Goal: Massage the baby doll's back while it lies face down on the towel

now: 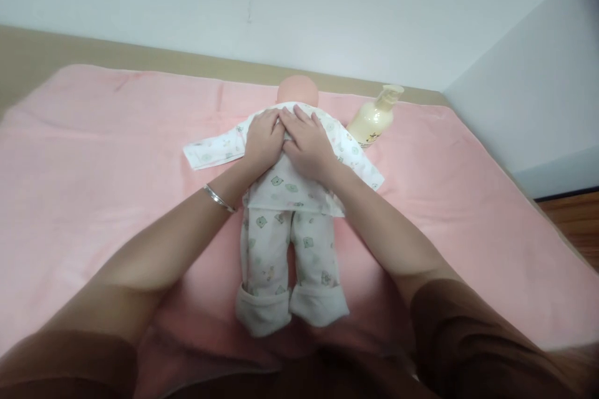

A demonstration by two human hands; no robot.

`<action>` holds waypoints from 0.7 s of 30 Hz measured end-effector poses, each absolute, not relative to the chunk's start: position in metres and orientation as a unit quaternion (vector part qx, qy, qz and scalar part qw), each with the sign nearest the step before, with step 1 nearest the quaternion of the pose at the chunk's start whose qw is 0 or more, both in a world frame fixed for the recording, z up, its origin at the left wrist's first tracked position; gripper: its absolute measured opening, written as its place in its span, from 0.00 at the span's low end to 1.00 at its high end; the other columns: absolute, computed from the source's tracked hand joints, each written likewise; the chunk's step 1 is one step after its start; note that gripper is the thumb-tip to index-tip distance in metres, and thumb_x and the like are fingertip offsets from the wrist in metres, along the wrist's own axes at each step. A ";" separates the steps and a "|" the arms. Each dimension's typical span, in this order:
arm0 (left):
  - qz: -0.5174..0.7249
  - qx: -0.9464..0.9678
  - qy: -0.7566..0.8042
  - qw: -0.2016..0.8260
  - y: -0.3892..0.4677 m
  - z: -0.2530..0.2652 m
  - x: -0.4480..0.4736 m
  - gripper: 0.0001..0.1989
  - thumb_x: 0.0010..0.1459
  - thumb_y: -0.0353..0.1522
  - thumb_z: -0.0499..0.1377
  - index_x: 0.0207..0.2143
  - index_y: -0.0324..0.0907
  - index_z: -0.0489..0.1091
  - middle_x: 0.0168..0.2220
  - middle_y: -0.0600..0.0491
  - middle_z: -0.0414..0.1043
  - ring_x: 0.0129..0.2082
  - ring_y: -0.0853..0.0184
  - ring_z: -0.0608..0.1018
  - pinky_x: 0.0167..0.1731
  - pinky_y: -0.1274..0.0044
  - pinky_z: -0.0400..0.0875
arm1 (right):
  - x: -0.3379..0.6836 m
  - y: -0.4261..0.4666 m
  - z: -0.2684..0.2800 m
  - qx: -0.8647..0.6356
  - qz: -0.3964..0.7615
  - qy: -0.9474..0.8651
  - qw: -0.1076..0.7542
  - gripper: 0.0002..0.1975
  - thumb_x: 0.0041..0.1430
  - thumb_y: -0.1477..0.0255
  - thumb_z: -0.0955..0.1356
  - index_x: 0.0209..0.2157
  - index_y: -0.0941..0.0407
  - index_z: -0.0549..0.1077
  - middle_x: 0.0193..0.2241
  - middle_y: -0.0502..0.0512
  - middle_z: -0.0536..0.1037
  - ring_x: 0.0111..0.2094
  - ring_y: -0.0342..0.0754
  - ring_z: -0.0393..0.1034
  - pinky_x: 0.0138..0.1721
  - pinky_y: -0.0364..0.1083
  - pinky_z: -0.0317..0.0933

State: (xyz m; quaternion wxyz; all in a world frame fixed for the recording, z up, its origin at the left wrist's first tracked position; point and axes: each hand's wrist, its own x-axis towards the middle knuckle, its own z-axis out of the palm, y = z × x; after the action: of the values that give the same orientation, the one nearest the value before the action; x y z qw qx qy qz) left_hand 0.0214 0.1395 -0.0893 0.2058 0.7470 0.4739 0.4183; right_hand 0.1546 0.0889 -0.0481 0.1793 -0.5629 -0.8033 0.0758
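Note:
A baby doll lies stretched out with its smooth head at the far end, no face showing. It wears a white printed top and matching trousers with turned-up cuffs. My left hand rests flat on the upper part of the top. Beside it, my right hand lies flat too, fingers spread on the cloth. The two hands touch near the thumbs. Both sleeves of the top reach out sideways, and the doll's hands are not visible.
A pink blanket lies under the doll. To the right of the doll's shoulder is a pale yellow pump bottle. Behind the tan table edge rises a white wall. Wooden flooring shows at the right.

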 end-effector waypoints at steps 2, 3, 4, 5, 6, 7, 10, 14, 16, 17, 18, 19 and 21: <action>0.406 0.744 0.491 0.204 0.138 -0.087 0.022 0.22 0.67 0.34 0.45 0.53 0.40 0.74 0.59 0.44 0.75 0.62 0.58 0.74 0.69 0.62 0.63 | 0.167 0.102 -0.047 -0.575 0.085 -0.793 0.182 0.32 0.66 0.71 0.56 0.71 0.58 0.60 0.74 0.55 0.55 0.77 0.59 0.42 0.76 0.69 0.36; 0.401 0.741 0.499 0.203 0.137 -0.087 0.022 0.23 0.66 0.34 0.46 0.56 0.39 0.73 0.62 0.44 0.73 0.64 0.58 0.72 0.71 0.62 0.61 | 0.171 0.106 -0.047 -0.586 0.085 -0.785 0.184 0.32 0.68 0.69 0.56 0.71 0.58 0.60 0.75 0.56 0.54 0.77 0.59 0.42 0.76 0.69 0.36; 0.397 0.738 0.506 0.204 0.137 -0.087 0.022 0.24 0.66 0.34 0.46 0.58 0.38 0.72 0.64 0.44 0.72 0.66 0.58 0.71 0.72 0.62 0.60 | 0.173 0.108 -0.048 -0.597 0.083 -0.776 0.184 0.31 0.69 0.68 0.55 0.71 0.58 0.60 0.75 0.57 0.53 0.77 0.60 0.43 0.75 0.69 0.37; 0.396 0.736 0.510 0.205 0.137 -0.087 0.021 0.24 0.67 0.35 0.46 0.59 0.38 0.71 0.64 0.44 0.71 0.66 0.58 0.70 0.72 0.62 0.59 | 0.173 0.107 -0.048 -0.610 0.080 -0.767 0.182 0.31 0.69 0.68 0.55 0.71 0.60 0.59 0.75 0.60 0.52 0.77 0.61 0.43 0.75 0.69 0.38; 0.396 0.735 0.511 0.205 0.137 -0.088 0.021 0.25 0.67 0.35 0.45 0.59 0.38 0.72 0.65 0.45 0.71 0.66 0.58 0.70 0.72 0.63 0.59 | 0.170 0.103 -0.048 -0.622 0.073 -0.759 0.180 0.31 0.70 0.68 0.54 0.71 0.61 0.58 0.75 0.62 0.53 0.76 0.62 0.45 0.75 0.69 0.40; 0.397 0.736 0.510 0.204 0.137 -0.088 0.021 0.25 0.68 0.35 0.45 0.59 0.38 0.72 0.64 0.45 0.72 0.66 0.58 0.70 0.72 0.63 0.59 | 0.165 0.098 -0.049 -0.632 0.062 -0.752 0.177 0.31 0.70 0.69 0.54 0.71 0.63 0.58 0.74 0.65 0.53 0.76 0.64 0.46 0.74 0.69 0.41; 0.395 0.738 0.509 0.202 0.137 -0.089 0.020 0.25 0.70 0.36 0.43 0.58 0.38 0.72 0.64 0.44 0.72 0.66 0.60 0.71 0.72 0.65 0.59 | 0.146 0.074 -0.050 -0.630 0.020 -0.756 0.177 0.30 0.70 0.71 0.54 0.70 0.65 0.60 0.73 0.68 0.56 0.75 0.67 0.47 0.73 0.71 0.43; 0.393 0.740 0.509 0.198 0.137 -0.090 0.020 0.26 0.71 0.36 0.41 0.59 0.37 0.71 0.64 0.44 0.72 0.67 0.61 0.71 0.72 0.67 0.59 | 0.135 0.062 -0.051 -0.601 0.017 -0.779 0.179 0.31 0.66 0.75 0.56 0.69 0.65 0.62 0.73 0.64 0.58 0.76 0.63 0.45 0.75 0.69 0.38; 0.389 0.747 0.505 0.189 0.136 -0.089 0.020 0.26 0.72 0.36 0.41 0.59 0.36 0.71 0.64 0.43 0.72 0.66 0.61 0.71 0.72 0.66 0.60 | 0.140 0.069 -0.050 -0.594 0.039 -0.782 0.185 0.31 0.65 0.76 0.56 0.68 0.62 0.63 0.73 0.61 0.57 0.76 0.61 0.46 0.75 0.69 0.39; 0.386 0.753 0.500 0.183 0.136 -0.089 0.020 0.26 0.72 0.37 0.41 0.59 0.37 0.71 0.63 0.43 0.72 0.65 0.60 0.72 0.71 0.66 0.61 | 0.144 0.074 -0.049 -0.591 0.049 -0.783 0.189 0.31 0.65 0.75 0.56 0.68 0.61 0.64 0.74 0.60 0.57 0.76 0.59 0.46 0.75 0.69 0.39; 0.384 0.760 0.494 0.177 0.135 -0.088 0.020 0.25 0.72 0.37 0.41 0.58 0.37 0.71 0.63 0.43 0.73 0.64 0.60 0.72 0.70 0.65 0.61 | 0.148 0.079 -0.049 -0.589 0.057 -0.783 0.191 0.31 0.65 0.74 0.56 0.68 0.60 0.63 0.74 0.59 0.57 0.76 0.59 0.46 0.75 0.69 0.39; 0.382 0.765 0.489 0.171 0.135 -0.088 0.019 0.25 0.72 0.37 0.41 0.58 0.38 0.71 0.62 0.43 0.73 0.63 0.60 0.73 0.70 0.65 0.62 | 0.151 0.084 -0.048 -0.589 0.063 -0.783 0.192 0.31 0.65 0.74 0.55 0.69 0.59 0.63 0.74 0.58 0.56 0.76 0.58 0.46 0.75 0.68 0.40; 0.378 0.774 0.482 0.161 0.134 -0.086 0.019 0.24 0.72 0.37 0.41 0.57 0.39 0.71 0.61 0.43 0.74 0.62 0.60 0.74 0.68 0.65 0.63 | 0.155 0.089 -0.046 -0.591 0.070 -0.781 0.188 0.31 0.66 0.72 0.55 0.69 0.58 0.62 0.74 0.57 0.56 0.76 0.58 0.45 0.75 0.68 0.39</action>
State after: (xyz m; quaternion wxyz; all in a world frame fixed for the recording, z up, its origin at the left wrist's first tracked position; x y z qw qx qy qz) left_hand 0.0190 0.1339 -0.0860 0.1614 0.7740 0.4817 0.3779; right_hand 0.1552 0.0895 -0.0463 0.1881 -0.5910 -0.7813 0.0696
